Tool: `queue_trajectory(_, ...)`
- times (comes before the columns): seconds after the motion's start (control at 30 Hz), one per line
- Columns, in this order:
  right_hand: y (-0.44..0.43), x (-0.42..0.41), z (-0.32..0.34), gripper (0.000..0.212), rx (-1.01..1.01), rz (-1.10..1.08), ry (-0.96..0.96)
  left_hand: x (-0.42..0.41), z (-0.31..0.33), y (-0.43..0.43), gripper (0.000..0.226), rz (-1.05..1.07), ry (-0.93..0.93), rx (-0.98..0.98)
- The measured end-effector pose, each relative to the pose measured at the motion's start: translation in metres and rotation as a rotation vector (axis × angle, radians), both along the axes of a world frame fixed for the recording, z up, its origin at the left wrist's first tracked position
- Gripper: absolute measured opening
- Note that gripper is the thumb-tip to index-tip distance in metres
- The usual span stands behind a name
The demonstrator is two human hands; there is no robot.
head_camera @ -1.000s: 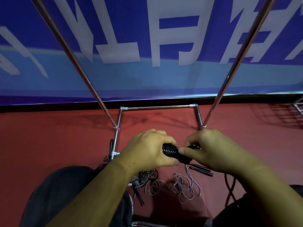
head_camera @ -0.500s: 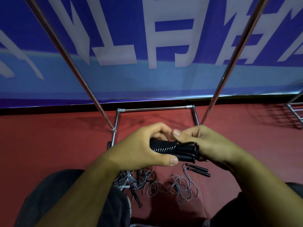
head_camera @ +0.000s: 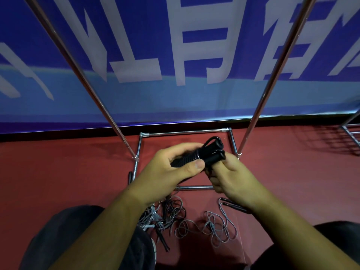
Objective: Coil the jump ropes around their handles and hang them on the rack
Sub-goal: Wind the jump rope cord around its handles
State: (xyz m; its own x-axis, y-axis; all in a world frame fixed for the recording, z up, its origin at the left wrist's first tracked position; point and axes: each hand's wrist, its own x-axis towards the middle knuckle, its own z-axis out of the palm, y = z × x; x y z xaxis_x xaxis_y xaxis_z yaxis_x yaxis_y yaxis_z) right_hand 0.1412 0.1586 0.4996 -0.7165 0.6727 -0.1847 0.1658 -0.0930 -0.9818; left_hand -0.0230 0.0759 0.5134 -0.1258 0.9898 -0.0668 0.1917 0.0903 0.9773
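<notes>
A black jump rope (head_camera: 206, 154) is wound in tight coils around its two black handles, which lie side by side. My left hand (head_camera: 171, 170) grips the coiled end, thumb pressed across the wraps. My right hand (head_camera: 231, 178) sits just under the free handle ends, fingers curled at the rope's loose end; the exact hold is partly hidden. The bundle is held above the base of the chrome rack (head_camera: 185, 132), whose two uprights rise to either side. On the floor below lie a loose grey rope (head_camera: 214, 228) and a tangle of dark and white ropes (head_camera: 165, 215).
The rack's left upright (head_camera: 87, 88) and right upright (head_camera: 272, 80) slant up out of view in front of a blue banner (head_camera: 175, 55). Red floor (head_camera: 58, 172) spreads all around. My knees fill the lower corners. Another metal frame (head_camera: 350, 131) shows at the right edge.
The coiled bundle has swung so the handle ends point up and to the right. My right hand dropped from on top of the handles to beneath them. My left hand keeps its grip.
</notes>
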Motion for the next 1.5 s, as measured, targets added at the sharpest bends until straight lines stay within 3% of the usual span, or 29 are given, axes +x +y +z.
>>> queue_trajectory(0.27,0.0,0.004,-0.011,0.033,0.341,-0.016,-0.194,-0.002,0.002,0.004,0.033,0.051,0.005,-0.038)
queue_trajectory(0.77,0.002,0.004,-0.01,0.03,0.24,0.094,-0.31,0.004,-0.011,0.005,0.031,0.173,0.266,0.009)
queue_trajectory(0.9,-0.001,0.006,-0.005,0.028,0.344,0.156,-0.393,0.003,-0.014,0.006,0.03,0.229,0.344,0.005)
queue_trajectory(1.0,-0.005,0.006,-0.002,0.031,0.523,0.221,-0.463,-0.003,-0.019,0.007,0.031,0.234,0.513,-0.003)
queue_trajectory(1.07,-0.008,0.007,-0.004,0.036,0.65,0.277,-0.498,-0.009,-0.021,0.007,0.034,0.186,0.614,-0.064)
queue_trajectory(1.3,0.001,0.018,-0.001,0.03,0.868,0.244,-0.446,-0.015,-0.015,0.003,0.026,-0.204,0.656,-0.198)
queue_trajectory(1.5,0.005,0.023,-0.002,0.022,0.816,0.339,-0.411,-0.011,-0.013,-0.002,0.031,-0.422,0.75,-0.244)
